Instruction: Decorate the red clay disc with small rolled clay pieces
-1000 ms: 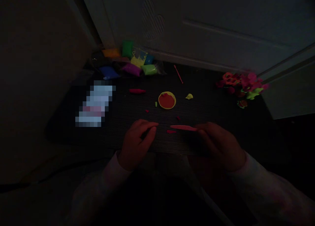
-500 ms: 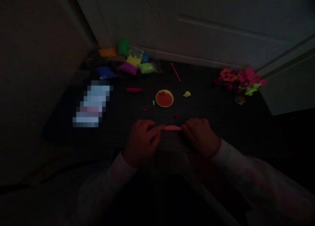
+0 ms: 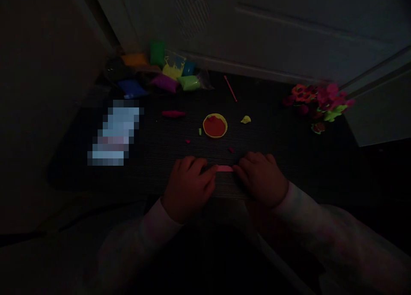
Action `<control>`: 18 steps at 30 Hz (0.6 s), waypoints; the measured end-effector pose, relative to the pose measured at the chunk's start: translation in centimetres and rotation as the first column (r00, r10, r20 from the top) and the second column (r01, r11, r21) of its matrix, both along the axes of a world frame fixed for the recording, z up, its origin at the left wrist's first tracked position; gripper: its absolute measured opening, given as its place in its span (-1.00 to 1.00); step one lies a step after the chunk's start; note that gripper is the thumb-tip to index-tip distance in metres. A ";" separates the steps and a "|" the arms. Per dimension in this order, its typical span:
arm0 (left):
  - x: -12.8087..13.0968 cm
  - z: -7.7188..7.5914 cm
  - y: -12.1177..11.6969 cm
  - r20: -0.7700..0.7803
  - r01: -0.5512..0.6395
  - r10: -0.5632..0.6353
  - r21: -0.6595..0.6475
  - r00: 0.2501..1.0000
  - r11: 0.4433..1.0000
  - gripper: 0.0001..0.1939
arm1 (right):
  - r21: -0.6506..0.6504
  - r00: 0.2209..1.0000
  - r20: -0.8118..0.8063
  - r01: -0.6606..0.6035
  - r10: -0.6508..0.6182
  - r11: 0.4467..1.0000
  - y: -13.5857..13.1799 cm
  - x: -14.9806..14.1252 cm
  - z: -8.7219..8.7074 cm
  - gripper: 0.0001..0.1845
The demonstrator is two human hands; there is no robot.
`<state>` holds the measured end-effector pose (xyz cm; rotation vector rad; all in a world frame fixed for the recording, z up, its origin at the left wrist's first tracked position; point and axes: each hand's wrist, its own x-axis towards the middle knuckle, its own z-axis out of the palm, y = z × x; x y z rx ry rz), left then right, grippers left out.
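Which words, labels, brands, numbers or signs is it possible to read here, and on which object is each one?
No readable text.
Bright panel: pixelated, unreadable.
Colored bags: too dark and small to tell whether anything is printed.
Pink tool: no marking can be made out.

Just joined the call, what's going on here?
Dim scene: the left hand and right hand both grip a pink flat tool low over the dark table. Beyond it sits a yellow-rimmed disc with a red middle, small red bits around it. Colored packets lie at the far left, flower-like pieces at the far right.
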<state>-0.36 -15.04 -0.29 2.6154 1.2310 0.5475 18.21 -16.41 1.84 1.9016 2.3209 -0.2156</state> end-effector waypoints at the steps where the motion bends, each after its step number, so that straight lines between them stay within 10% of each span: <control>1: -0.1 0.0 0.0 0.015 0.003 -0.002 -0.013 1.000 1.000 -0.73 | 0.006 1.000 -0.018 0.003 -0.003 1.000 -0.1 0.0 0.0 -0.65; 11: 0.1 0.1 0.8 0.140 -0.034 0.059 -0.172 0.988 0.985 -0.70 | 0.050 0.939 -0.343 0.019 -0.001 0.999 -1.1 3.4 0.1 -0.65; 18: 1.3 0.1 1.2 0.095 -0.093 0.112 -0.185 0.989 0.978 -0.61 | 0.193 0.892 -0.370 -0.199 0.259 0.961 0.3 3.9 0.1 -0.74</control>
